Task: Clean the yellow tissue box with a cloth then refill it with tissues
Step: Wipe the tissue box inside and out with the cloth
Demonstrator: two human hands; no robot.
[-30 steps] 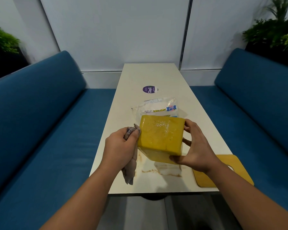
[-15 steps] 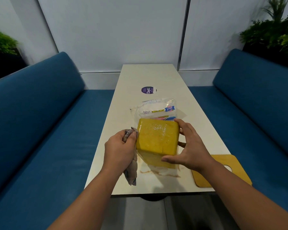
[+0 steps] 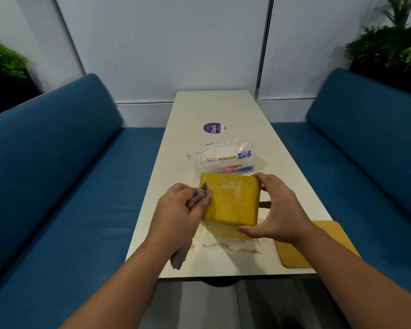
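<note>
My left hand (image 3: 176, 210) pinches a bunched grey cloth (image 3: 199, 195) against the left side of the yellow rectangular tissue box (image 3: 231, 200). My right hand (image 3: 277, 210) grips the box's right side, fingers curled round it, at the near end of the white table (image 3: 223, 108). A clear plastic pack of tissues (image 3: 223, 157) lies just beyond it.

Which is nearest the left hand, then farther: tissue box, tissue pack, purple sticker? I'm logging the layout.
From the left hand:
1. Tissue box, touching it, to its right.
2. Tissue pack, just beyond the box.
3. Purple sticker, farthest up the table.

Both forearms reach forward. The left hand (image 3: 179, 207) has its fingers curled round a cloth (image 3: 199, 194); the right hand (image 3: 277, 210) clasps the yellow box (image 3: 233, 200), thumb nearest the camera.
</note>
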